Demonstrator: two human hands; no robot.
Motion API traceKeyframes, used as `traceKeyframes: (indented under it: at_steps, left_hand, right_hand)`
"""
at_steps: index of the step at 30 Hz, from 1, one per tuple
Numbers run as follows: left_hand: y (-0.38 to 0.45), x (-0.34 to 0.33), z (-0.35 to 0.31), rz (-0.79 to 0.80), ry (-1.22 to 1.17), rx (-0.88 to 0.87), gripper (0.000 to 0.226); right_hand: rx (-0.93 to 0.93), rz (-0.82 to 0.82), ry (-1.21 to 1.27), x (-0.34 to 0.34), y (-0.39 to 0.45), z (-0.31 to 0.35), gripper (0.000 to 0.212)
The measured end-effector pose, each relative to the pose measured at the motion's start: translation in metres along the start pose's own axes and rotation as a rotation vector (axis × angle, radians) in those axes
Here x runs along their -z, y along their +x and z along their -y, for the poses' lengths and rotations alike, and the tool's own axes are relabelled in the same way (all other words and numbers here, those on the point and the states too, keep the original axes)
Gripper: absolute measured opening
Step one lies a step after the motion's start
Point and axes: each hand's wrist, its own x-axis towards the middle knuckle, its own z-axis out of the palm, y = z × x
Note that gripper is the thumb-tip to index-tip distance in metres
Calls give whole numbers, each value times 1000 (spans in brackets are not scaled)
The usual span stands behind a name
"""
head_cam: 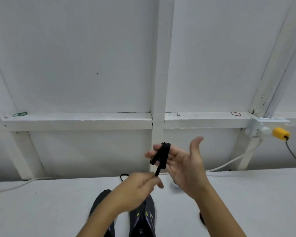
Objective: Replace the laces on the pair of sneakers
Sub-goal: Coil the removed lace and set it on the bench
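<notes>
A black lace (161, 155) is wound in several loops around the straight fingers of my right hand (183, 162), whose palm faces me with the thumb raised. The free end of the lace runs down to my left hand (140, 186), which pinches it just below the loops. Under my hands, two dark sneakers stand side by side on the white table (41, 211): the left sneaker (99, 200) is partly hidden by my left forearm, and the right sneaker (143, 219) shows yellow-green eyelet marks. A loop of another black lace (124, 175) lies on the table beyond the sneakers.
A white framed wall (158, 82) rises behind the table. Green rubber bands (20, 114) and a red one (235, 114) lie on its ledge. A yellow plug (280, 133) with a dark cord sits at the right. A white cable (229, 164) trails along the table's back edge.
</notes>
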Motion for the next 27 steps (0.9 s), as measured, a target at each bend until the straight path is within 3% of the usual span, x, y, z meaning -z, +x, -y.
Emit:
traceKeyframes:
  at_steps: [3,6,9,11,14,18,22,24,27]
  left_hand:
    - [-13,-3,-5,87,263,-21,25]
    - [-9,27,-28,31,364,-71,24]
    - [8,60,-34,-62,317,-120,24]
    - [17,62,-23,-121,181,-87,20]
    - [11,27,-3,-80,115,-15,26]
    - [-11,-16,7,24,390,-34,21]
    - [-13,6,-15,21,543,-99,22]
    - [-4,30,-21,5,464,-94,22]
    - [13,48,-17,-14,145,-75,13]
  right_hand:
    - [-78,-190,-369,14,7,-10,129]
    - [-205,-113,-656,16,0,-32,132]
    - [-326,103,-424,1,-11,-39,125]
    - [-262,198,-174,-5,-16,-32,121]
    - [-61,114,51,-4,-10,-18,118]
    - [-77,-110,-189,11,3,-24,122]
    - [-282,-34,-369,12,-4,-51,128]
    - [-328,43,-386,6,-11,-59,131]
    - [-361,184,-217,-2,-16,-53,128]
